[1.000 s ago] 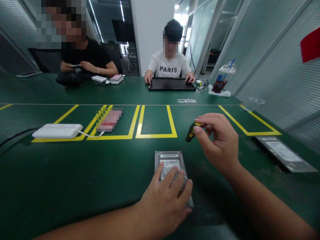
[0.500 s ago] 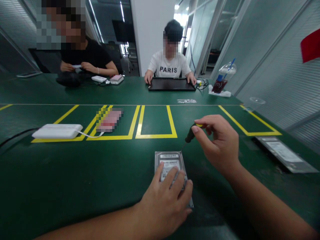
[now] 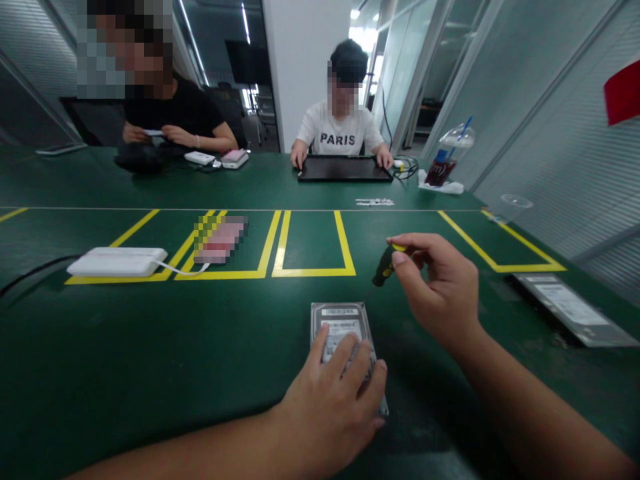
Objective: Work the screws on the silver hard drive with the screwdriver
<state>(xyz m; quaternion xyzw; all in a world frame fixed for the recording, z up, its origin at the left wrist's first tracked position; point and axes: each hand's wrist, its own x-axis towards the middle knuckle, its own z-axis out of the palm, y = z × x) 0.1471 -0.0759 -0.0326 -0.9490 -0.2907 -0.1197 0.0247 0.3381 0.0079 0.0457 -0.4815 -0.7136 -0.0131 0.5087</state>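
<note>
A silver hard drive (image 3: 341,312) with white labels lies flat on the green table, long side running toward me. Over its near half rests my left hand (image 3: 333,407), gripping it with fingers across the labels and hiding much of that end. My right hand (image 3: 440,287) pinches the top of a dark green and yellow screwdriver (image 3: 384,267) between thumb and fingers. The screwdriver leans, its thin shaft running down to the drive's far right corner. Whether a screw sits under the tip is too small to tell.
Another metal drive-like unit (image 3: 567,303) lies at the right. Yellow tape (image 3: 313,272) marks boxes on the table. A white power bank (image 3: 117,262) is cabled to a pink phone (image 3: 223,240). Across the table, two people sit; one holds a black panel (image 3: 345,169). A drink cup (image 3: 445,160) stands beyond.
The screwdriver handle has turned slightly in my right hand, showing more yellow. My left hand and the hard drive keep their places; the view has shifted very slightly.
</note>
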